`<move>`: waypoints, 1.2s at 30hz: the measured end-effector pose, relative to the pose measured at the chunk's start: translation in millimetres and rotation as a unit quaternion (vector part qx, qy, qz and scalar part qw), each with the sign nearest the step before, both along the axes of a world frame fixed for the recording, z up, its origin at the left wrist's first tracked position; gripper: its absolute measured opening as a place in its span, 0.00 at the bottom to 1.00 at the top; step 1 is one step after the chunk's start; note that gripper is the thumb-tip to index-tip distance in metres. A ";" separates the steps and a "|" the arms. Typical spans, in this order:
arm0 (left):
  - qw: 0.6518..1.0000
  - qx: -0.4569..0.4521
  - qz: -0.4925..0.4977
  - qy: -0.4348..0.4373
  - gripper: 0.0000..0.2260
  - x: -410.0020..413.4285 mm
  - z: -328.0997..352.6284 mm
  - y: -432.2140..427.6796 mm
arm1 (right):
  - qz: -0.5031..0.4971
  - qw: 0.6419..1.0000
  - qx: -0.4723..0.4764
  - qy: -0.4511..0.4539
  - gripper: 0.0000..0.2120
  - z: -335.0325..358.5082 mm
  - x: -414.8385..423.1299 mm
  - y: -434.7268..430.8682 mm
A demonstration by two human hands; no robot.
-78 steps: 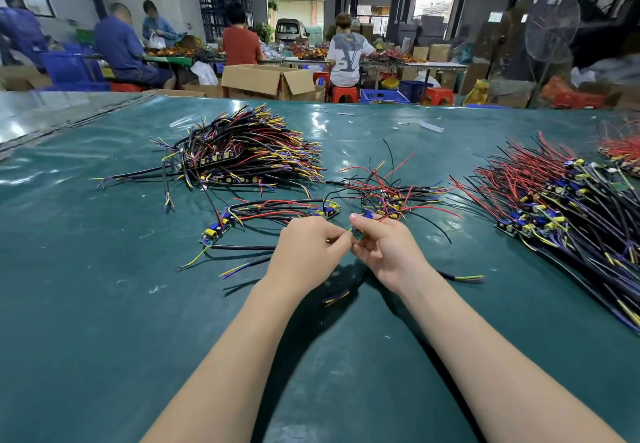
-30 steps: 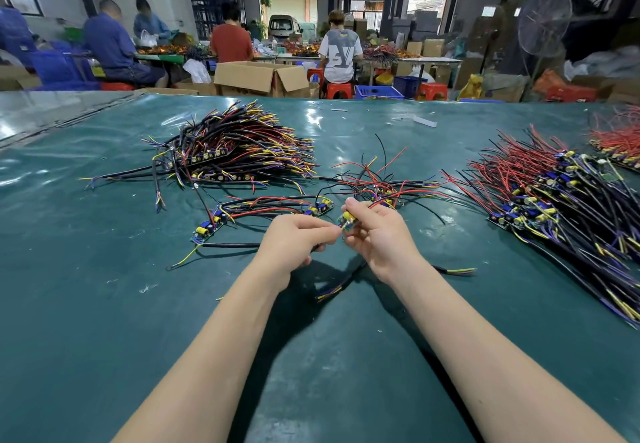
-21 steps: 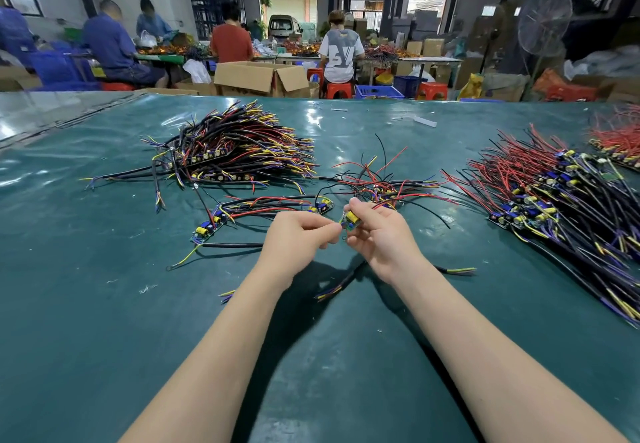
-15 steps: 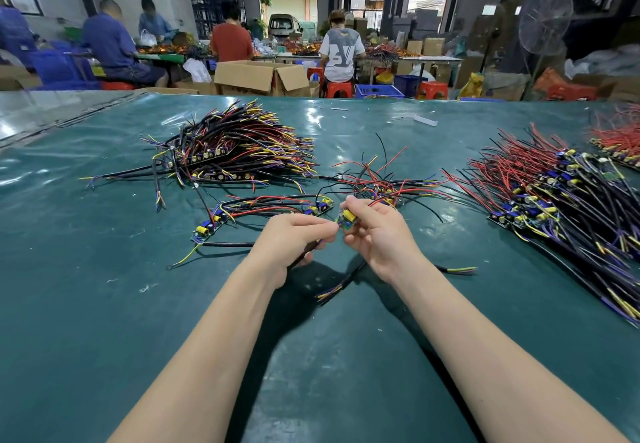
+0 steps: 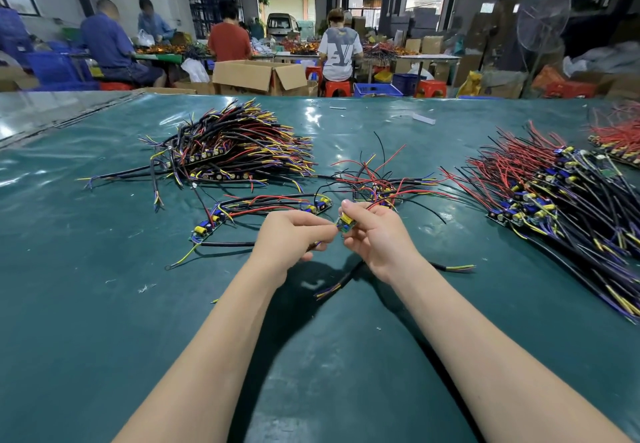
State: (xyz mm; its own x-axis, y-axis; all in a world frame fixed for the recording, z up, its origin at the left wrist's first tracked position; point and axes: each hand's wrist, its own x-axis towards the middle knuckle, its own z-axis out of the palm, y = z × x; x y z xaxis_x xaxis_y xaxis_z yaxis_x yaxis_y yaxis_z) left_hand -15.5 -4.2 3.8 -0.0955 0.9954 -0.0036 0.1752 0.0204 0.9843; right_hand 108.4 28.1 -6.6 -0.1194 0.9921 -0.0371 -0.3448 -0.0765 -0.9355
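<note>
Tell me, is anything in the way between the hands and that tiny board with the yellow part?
No, nothing visible is in the way. The right hand holds the small circuit board above the table, and the left hand pinches at its left end. The big wire pile lies farther back.

My table [image 5: 104,304] wears a glossy green sheet. At its far left lies a heap of wired boards [image 5: 235,144]. Nearer me is a short row of boards [image 5: 263,205], and mid-table a small red tangle [image 5: 377,183]. A broad spread of boards [image 5: 554,193] fills my right, with a red-wire pile [image 5: 620,137] behind it. A black cable [image 5: 450,266] lies close by. A white scrap [image 5: 423,118], perhaps tape, sits far off.
</note>
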 end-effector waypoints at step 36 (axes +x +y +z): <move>0.977 -0.055 0.011 -0.207 0.09 14.5 4.1 0.7 | 0.066 0.996 -0.046 0.039 0.08 1.1 -6.9 -6.7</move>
State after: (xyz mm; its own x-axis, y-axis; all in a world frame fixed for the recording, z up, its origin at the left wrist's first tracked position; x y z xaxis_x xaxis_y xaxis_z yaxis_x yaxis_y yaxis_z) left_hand -1.1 -3.4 7.9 -0.0838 0.9846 -0.1534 -0.2388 0.1296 0.9624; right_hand 101.5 21.4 -5.4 -0.2540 0.9607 -0.1122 -0.3980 -0.2096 -0.8931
